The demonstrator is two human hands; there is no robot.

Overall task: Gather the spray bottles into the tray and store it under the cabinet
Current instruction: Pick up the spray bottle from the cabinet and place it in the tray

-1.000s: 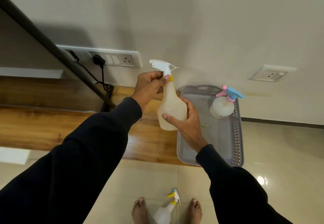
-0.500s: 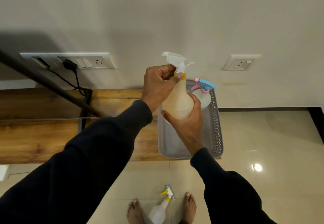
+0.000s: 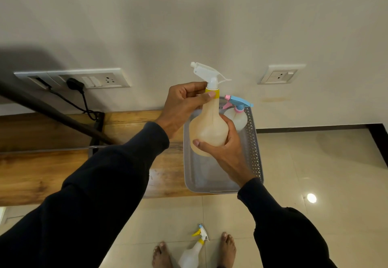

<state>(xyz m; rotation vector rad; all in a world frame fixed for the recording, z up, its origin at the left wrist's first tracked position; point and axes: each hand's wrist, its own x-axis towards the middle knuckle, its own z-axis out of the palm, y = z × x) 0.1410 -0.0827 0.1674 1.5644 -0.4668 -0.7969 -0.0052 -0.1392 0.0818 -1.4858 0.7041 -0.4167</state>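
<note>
Both hands hold a cream spray bottle (image 3: 207,129) with a white trigger head and yellow collar, upright above the grey perforated tray (image 3: 255,154). My left hand (image 3: 182,104) grips its neck at the collar. My right hand (image 3: 226,152) cups the body from the right and below. Inside the tray's far corner stands a white bottle with a blue and pink trigger (image 3: 236,114). A third bottle with a yellow trigger (image 3: 194,251) lies on the floor between my bare feet.
The tray rests on the right end of a low wooden shelf (image 3: 52,173) against the wall. A dark metal bar (image 3: 52,112) slants across the left. A plugged-in cable (image 3: 84,104) hangs from a wall socket. Tiled floor (image 3: 315,173) lies to the right.
The held bottle has moved to the right, from over the shelf beside the tray to above the tray's middle. Both hands keep their grip. The view has shifted right.
</note>
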